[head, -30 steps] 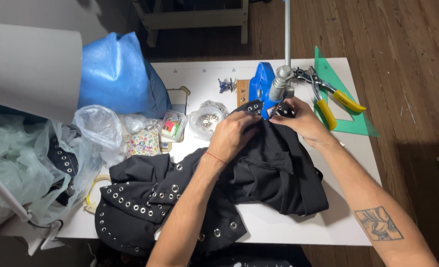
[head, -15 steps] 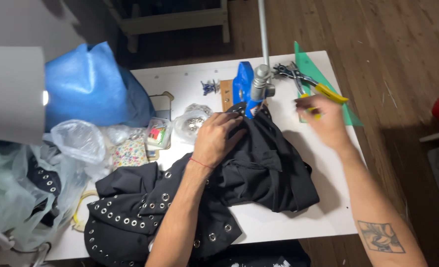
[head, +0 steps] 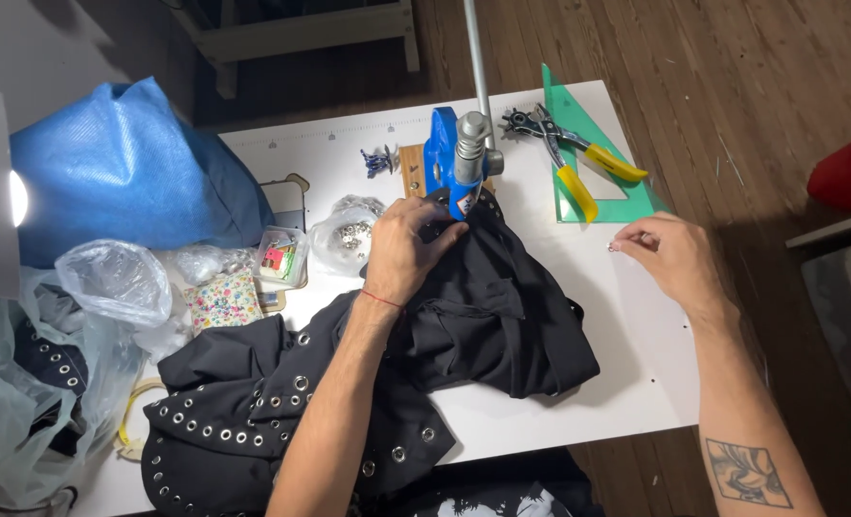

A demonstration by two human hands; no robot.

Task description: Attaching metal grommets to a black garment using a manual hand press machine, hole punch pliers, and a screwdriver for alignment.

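Black fabric (head: 483, 316) studded with metal eyelets is spread across the white bench (head: 626, 383), its upper edge fed under the blue hand press (head: 449, 163) that stands at the far middle of the bench with a long metal lever (head: 477, 57) rising from it. The left hand (head: 408, 247) is laid flat on the fabric just beside the press, fingers pressed down onto the cloth and closed lightly over a fold of it. The right hand (head: 672, 257) is held well apart from the press, over the bare bench to the right, and a small shiny piece, seemingly an eyelet (head: 615, 246), is pinched between thumb and forefinger; what it is exactly cannot be told at this size. A green set square (head: 626, 196) lies at the far right corner, and yellow-handled punch pliers (head: 569, 158) are laid across it. A clear bag of metal eyelets (head: 344, 235) is set to the left of the left hand, with a small clear box (head: 280, 257) of coloured bits and a flowered pouch (head: 219, 299) further left. A large blue bag (head: 119, 172) is seen at the far left of the bench, and crumpled clear plastic bags (head: 109, 287) are heaped below it. A second stretch of the eyelet-covered fabric is draped over the near edge of the bench.
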